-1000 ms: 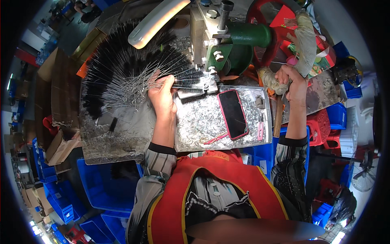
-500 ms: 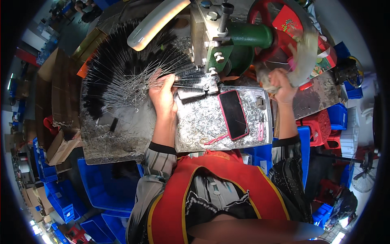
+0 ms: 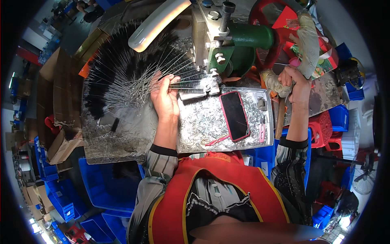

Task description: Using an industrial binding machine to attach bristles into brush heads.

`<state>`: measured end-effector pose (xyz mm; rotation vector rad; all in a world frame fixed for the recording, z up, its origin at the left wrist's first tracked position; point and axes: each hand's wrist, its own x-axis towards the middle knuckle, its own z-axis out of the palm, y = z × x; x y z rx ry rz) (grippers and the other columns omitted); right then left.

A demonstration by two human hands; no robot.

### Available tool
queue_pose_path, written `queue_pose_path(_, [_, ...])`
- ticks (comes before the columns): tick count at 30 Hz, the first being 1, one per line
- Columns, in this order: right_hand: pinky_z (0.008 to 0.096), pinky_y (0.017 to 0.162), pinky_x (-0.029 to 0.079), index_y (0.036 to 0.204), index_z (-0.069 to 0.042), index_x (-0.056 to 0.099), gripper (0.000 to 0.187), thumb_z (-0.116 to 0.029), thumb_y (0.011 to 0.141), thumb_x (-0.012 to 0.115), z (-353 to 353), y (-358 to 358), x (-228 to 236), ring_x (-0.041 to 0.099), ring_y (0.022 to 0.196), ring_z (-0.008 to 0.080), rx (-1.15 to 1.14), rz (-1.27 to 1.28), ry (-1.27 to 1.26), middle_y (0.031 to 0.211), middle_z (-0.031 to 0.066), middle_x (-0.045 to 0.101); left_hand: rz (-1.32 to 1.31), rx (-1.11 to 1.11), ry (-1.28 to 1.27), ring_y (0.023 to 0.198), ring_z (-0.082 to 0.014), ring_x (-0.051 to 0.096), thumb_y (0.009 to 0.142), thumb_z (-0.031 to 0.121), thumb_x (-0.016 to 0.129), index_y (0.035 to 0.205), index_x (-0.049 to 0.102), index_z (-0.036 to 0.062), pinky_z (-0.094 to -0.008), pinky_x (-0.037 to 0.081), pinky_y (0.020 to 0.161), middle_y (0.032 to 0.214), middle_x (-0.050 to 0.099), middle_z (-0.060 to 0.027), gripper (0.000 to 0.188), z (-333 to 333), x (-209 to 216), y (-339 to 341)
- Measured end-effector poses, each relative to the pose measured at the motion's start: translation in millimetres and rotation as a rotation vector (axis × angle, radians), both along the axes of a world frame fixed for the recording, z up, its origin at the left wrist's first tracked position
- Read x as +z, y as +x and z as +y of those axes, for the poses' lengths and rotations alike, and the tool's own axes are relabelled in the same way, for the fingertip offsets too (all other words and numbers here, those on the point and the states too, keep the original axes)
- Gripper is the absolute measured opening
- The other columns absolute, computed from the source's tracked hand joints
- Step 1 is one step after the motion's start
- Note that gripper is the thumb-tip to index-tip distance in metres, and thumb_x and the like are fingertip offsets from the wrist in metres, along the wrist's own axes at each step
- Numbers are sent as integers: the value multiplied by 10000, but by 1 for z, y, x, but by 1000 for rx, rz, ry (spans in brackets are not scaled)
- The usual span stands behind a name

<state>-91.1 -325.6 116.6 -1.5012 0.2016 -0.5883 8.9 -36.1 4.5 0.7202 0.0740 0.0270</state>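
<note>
My left hand (image 3: 165, 99) is closed, thumb and fingers pinching the wire stems of thin black-bristled wire brushes (image 3: 132, 85). Several of these stems fan out to the right, toward the small metal die at the foot of a green hand press (image 3: 250, 35). A big heap of the same brushes spreads left of the hand. On the right, my right hand (image 3: 298, 85) wraps round the press handle (image 3: 277, 83), which is bound in pale cloth. That handle belongs to the red wheel (image 3: 263, 57) of the press; another cloth-wrapped part (image 3: 308, 44) rises behind the hand.
A metal tray (image 3: 195, 130) strewn with small wire bits lies before the press. In it are a phone (image 3: 235, 116) with a red edge and a pink-handled tool (image 3: 261, 132). A white lamp (image 3: 158, 26) overhangs the brushes. Blue bins (image 3: 107, 187) stand below the bench.
My right hand has moved to the right with the cloth-wrapped handle, and the wheel has turned. A wooden stick now shows beside my right wrist. My left hand has barely shifted.
</note>
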Motion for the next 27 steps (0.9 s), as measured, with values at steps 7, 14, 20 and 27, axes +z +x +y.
queue_pose_path(7, [290, 506, 387, 489, -20, 453, 232, -92, 695, 532, -1, -1, -4, 448, 438, 172, -38, 10, -4, 445, 51, 397, -4, 2, 76, 764, -199, 583, 793, 25, 517, 1124, 387, 12, -310, 487, 659, 852, 574, -111, 356, -4, 1, 4])
queue_pose_path(14, [285, 500, 365, 446, -73, 374, 305, -89, 718, 512, 0, 5, 17, 398, 419, 155, -10, 50, 0, 431, 40, 351, -2, 41, 64, 745, -193, 580, 790, 29, 527, 1127, 392, 12, -299, 487, 648, 852, 571, -112, 364, -3, -3, 6])
queue_pose_path(20, [303, 510, 404, 504, -9, 446, 214, -41, 705, 511, 4, 15, -57, 429, 418, 163, -63, -283, -87, 469, 66, 429, 0, 11, 143, 725, -155, 561, 814, 79, 522, 1111, 412, 27, -281, 492, 636, 808, 563, -88, 320, -7, 5, 4])
queue_pose_path(27, [296, 517, 402, 493, -12, 452, 213, -47, 693, 518, 3, 3, -12, 429, 424, 170, -11, -87, 9, 451, 65, 400, -19, 9, -35, 732, -145, 523, 821, 96, 516, 1136, 383, 74, -316, 476, 665, 781, 541, -64, 343, 6, -8, 5])
